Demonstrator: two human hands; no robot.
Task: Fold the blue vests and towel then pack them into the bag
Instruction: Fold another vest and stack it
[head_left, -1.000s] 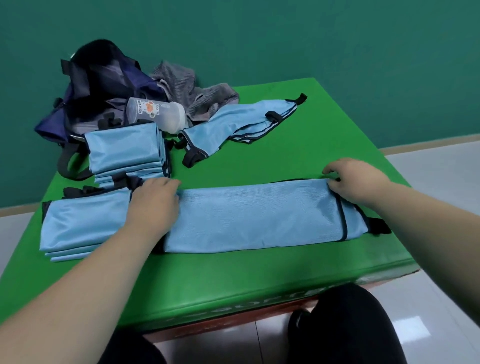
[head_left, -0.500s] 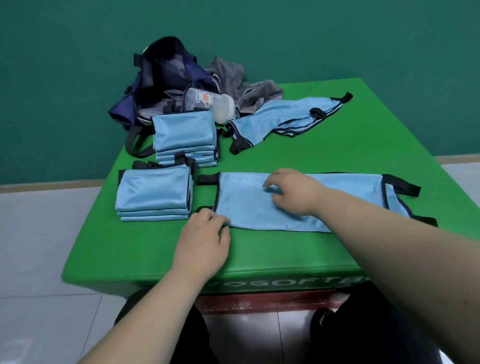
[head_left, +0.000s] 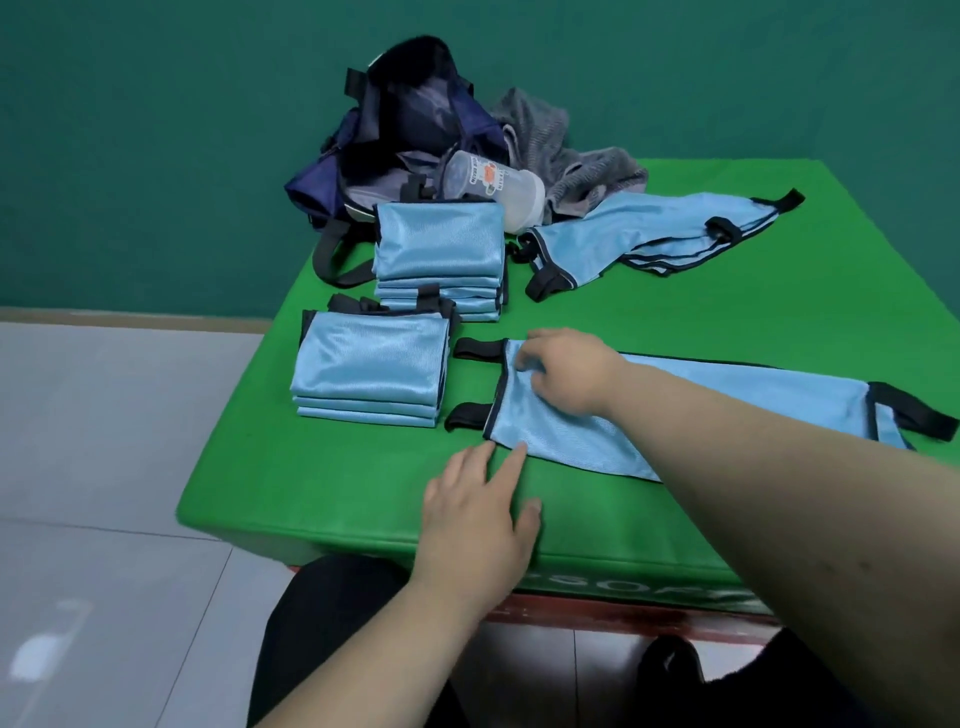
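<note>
Strip-folded blue vest (head_left: 753, 392) lay at 4 o'clock on the green table (head_left: 675, 312), right hand (head_left: 563, 371) curled on its 9 o'clock end (pinch or press unclear), left hand (head_left: 478, 514) flat-fingered, touching the near corner; slick fabric could slip, skewing the fold or nudging the folded stack (head_left: 369, 369) beside.

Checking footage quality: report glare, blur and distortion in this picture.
Head view: soft, even light, faint shadows; reflection on the glossy grey floor tiles; sheen on the folded shiny blue vests; wide-angle stretch enlarges the near forearm; no marked blur.
</note>
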